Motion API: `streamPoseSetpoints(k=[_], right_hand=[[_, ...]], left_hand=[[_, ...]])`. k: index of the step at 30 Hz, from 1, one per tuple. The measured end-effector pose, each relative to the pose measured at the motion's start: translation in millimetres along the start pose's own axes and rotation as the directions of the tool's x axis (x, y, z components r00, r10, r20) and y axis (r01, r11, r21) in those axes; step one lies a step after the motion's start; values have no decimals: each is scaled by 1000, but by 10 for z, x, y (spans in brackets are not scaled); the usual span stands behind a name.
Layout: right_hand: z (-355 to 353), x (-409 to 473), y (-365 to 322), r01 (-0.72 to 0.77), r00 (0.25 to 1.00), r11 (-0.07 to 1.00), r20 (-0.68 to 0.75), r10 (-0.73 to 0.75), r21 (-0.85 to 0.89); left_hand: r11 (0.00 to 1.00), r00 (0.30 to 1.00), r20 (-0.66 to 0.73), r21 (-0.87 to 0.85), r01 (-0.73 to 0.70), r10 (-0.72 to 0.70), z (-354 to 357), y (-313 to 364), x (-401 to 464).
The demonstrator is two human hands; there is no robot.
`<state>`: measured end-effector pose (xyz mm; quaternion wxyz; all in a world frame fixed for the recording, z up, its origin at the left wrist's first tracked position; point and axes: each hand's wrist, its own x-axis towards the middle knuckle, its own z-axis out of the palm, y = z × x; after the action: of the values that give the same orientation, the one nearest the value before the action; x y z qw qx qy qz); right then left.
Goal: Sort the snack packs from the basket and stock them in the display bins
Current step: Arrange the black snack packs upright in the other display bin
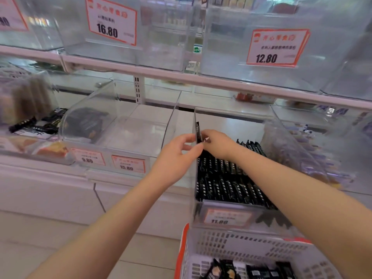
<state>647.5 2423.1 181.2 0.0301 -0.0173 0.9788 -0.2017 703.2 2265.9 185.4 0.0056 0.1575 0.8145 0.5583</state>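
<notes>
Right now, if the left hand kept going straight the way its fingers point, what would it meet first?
The left hand points up and right at the upright black pack by the clear bin's wall. It would meet that pack first, if not already touching; depth is unclear.
</notes>
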Motion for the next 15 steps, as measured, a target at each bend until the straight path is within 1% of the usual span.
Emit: streamPoseSetpoints(k=[2, 4, 5, 6, 8, 9, 11, 13, 15], right_hand=[[-133, -200, 15, 41, 999, 999, -34, -40, 29], [-261, -518, 23, 115, 990, 991, -89, -108, 74], [-321, -710, 36, 162, 982, 983, -114, -152, 82], [-375, -923, 65, 208, 971, 974, -138, -195, 91], [-472, -1383, 142, 273, 954, 952, -161, -251, 135], [-507, -1614, 197, 285, 952, 944, -160, -260, 166], [-500, -2003, 356, 268, 962, 934, -118, -247, 235], [-353, -2266, 595, 211, 977, 939, -38, -208, 272], [-94, -2428, 877, 109, 987, 953, 82, -137, 281]], left_hand=[[985, 994, -66, 152, -79, 90, -14, 66, -64], [934, 963, -114, 294, -201, 243, -13, 163, -183], [903, 939, -114, 334, -271, 324, -3, 228, -257], [873, 917, -85, 353, -337, 389, 19, 301, -347], [811, 880, 43, 369, -454, 473, 106, 418, -547], [778, 862, 123, 385, -498, 491, 175, 451, -653], [714, 834, 271, 431, -551, 480, 355, 450, -849], [687, 815, 393, 445, -574, 426, 575, 367, -1005], [687, 793, 513, 447, -573, 328, 843, 220, -1120]])
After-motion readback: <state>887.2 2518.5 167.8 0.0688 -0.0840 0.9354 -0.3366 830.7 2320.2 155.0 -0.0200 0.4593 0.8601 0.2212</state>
